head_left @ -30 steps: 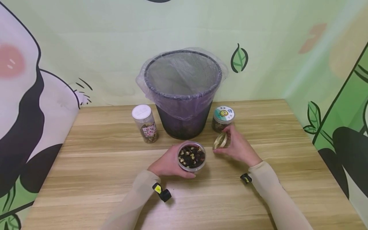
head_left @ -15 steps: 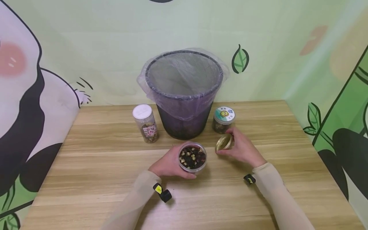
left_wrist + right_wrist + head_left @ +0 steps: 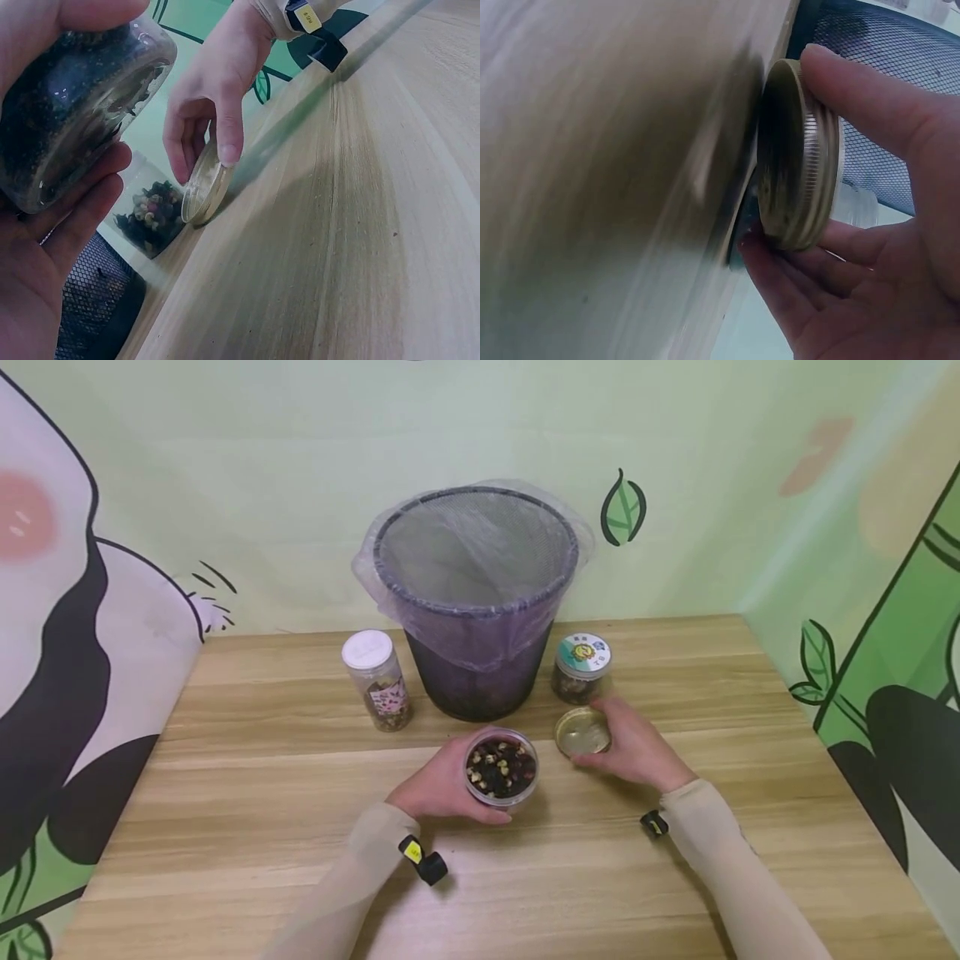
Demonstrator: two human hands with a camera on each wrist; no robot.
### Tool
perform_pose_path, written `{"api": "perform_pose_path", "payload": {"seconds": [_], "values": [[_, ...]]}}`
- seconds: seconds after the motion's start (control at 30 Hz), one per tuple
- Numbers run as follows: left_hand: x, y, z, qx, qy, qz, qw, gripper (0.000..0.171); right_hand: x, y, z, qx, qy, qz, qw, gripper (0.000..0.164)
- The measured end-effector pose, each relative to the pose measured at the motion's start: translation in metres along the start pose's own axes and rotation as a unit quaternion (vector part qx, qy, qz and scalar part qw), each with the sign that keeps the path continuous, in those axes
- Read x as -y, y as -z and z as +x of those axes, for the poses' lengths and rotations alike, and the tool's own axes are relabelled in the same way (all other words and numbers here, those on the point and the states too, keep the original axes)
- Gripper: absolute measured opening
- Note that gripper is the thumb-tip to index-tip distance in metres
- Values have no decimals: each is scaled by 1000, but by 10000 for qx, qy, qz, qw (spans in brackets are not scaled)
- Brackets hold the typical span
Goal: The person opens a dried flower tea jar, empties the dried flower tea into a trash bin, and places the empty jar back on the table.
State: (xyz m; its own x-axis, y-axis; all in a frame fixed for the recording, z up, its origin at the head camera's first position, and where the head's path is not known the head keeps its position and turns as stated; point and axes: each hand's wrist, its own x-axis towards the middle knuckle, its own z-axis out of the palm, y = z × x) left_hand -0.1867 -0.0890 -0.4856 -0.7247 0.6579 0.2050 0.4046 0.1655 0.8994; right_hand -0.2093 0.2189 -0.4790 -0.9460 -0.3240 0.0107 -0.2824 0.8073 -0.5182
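Note:
My left hand (image 3: 438, 783) grips a lidless clear jar (image 3: 501, 768) of dark dried tea with small pale buds, its mouth facing up. In the left wrist view the jar's base shows and seems lifted off the wood. To its right, my right hand (image 3: 636, 747) pinches a gold screw lid (image 3: 581, 732) between thumb and fingers. The lid's hollow inside faces up in the head view. Whether its lower edge touches the table, I cannot tell. Just behind the lid stands a short jar (image 3: 582, 668) with a green and white top.
A black mesh bin (image 3: 480, 672) lined with a thin clear bag stands behind both hands. Left of it is a taller clear jar (image 3: 378, 681) with a white lid and floral label. All stand on a wooden table (image 3: 247, 793) against a printed backdrop.
The gold lid has turned from nearly on edge to flatter, its inside now facing up. My right hand has shifted slightly right. The left hand and its jar have stayed put.

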Motion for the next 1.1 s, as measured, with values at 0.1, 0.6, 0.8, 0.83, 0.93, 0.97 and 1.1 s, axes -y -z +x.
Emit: {"api": "perform_pose_path", "payload": {"seconds": [0.1,0.6,0.8,0.83,0.93,0.97,1.1], "values": [[0,0,0,-13,0,4,10000,91,-2,-2,2,29,98,-206,9997,87],[0,0,0,-17,-42,-8,10000,92,-2,-8,3,120,199,-494,9985,85],[1,-1,-1,-15,-115,103,9999,91,-2,-9,3,96,238,-490,9985,84],[1,-1,-1,-16,-118,116,9999,91,-2,-9,3,90,232,-492,9985,84],[2,0,-1,-17,-105,109,9999,91,-1,-9,3,83,205,-497,9985,84],[2,0,-1,-13,-100,94,9999,91,-1,-9,3,81,195,-499,9985,84],[2,0,-1,7,-100,44,9999,90,-2,-10,3,67,187,-491,9986,84]]}}
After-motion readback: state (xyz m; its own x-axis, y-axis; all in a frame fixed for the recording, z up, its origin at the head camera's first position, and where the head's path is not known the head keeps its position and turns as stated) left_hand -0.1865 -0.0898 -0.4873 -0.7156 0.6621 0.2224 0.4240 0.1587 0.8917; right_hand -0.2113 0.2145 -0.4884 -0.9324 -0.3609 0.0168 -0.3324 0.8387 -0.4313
